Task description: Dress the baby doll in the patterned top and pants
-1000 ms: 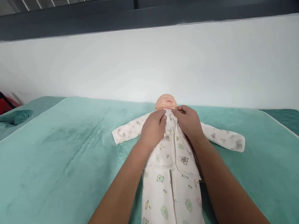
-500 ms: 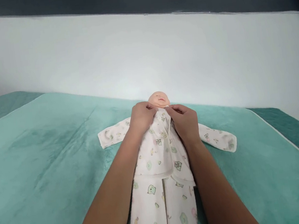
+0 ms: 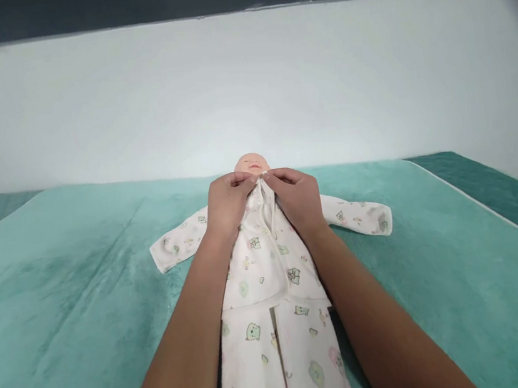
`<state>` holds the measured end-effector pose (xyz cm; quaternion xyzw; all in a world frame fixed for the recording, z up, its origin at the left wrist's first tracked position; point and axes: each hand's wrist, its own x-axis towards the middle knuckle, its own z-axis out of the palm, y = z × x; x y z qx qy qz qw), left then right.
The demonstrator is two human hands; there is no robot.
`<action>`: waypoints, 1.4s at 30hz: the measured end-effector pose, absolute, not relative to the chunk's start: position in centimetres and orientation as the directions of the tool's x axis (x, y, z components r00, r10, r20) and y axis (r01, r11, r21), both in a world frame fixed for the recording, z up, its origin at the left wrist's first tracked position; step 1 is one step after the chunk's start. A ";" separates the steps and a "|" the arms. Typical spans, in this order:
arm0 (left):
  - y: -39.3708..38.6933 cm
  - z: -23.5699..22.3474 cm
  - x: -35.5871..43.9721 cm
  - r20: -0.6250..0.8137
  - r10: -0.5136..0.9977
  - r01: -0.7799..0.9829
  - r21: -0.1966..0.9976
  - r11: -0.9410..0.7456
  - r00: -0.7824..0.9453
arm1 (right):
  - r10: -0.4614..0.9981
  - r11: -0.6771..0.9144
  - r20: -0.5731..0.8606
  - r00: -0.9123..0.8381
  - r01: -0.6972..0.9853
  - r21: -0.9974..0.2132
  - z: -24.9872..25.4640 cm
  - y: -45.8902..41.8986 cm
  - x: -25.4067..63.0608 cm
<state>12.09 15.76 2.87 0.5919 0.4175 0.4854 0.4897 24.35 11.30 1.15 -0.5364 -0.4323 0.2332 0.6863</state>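
A baby doll (image 3: pixel 252 162) lies on its back, head at the far end, in a white long-sleeved baby shirt (image 3: pixel 267 262) with small animal prints. Matching trousers (image 3: pixel 298 359) cover its legs. At the doll's neck, my left hand (image 3: pixel 230 200) pinches one collar edge of the shirt. My right hand (image 3: pixel 296 196) pinches the other edge, and the fingertips of both hands almost meet below the chin. Lower down, the shirt's front edges overlap. Both sleeves stretch out sideways on the blanket. What lies between my fingertips is too small to make out.
A teal plush blanket (image 3: pixel 86 290) spreads under the doll, with a darker green part (image 3: pixel 485 191) beyond a pale seam on the right. A white wall (image 3: pixel 245 82) rises behind, with a dark band (image 3: pixel 169 0) along its top.
My two hands have come together at the collar, drawing its edges closer below the chin. The view has shifted and levelled, so the doll appears further left.
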 end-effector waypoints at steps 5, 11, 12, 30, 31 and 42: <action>15.7 2.8 12.1 0.189 0.966 0.069 0.977 -0.204 0.175 | 0.787 0.349 0.355 0.505 0.111 -0.931 1.0 11.4 24.3; 15.8 2.7 12.1 0.144 0.973 -0.016 0.990 -0.143 0.181 | 0.818 0.286 0.344 0.462 0.192 -0.939 1.0 11.4 24.3; 15.8 2.6 12.1 0.142 0.972 -0.014 0.990 -0.142 0.185 | 0.821 0.276 0.343 0.456 0.207 -0.938 1.1 11.4 24.3; 15.7 2.9 12.1 0.180 0.963 0.150 0.966 -0.212 0.198 | 0.889 0.287 0.367 0.274 0.291 -0.913 0.6 11.7 25.3; 15.7 2.9 12.1 0.172 0.965 0.151 0.968 -0.203 0.196 | 0.894 0.276 0.355 0.274 0.289 -0.917 0.6 11.7 25.3; 15.6 2.9 12.1 0.181 0.964 0.267 0.936 -0.230 0.196 | 0.897 0.244 0.302 0.324 0.207 -0.947 0.4 12.0 25.1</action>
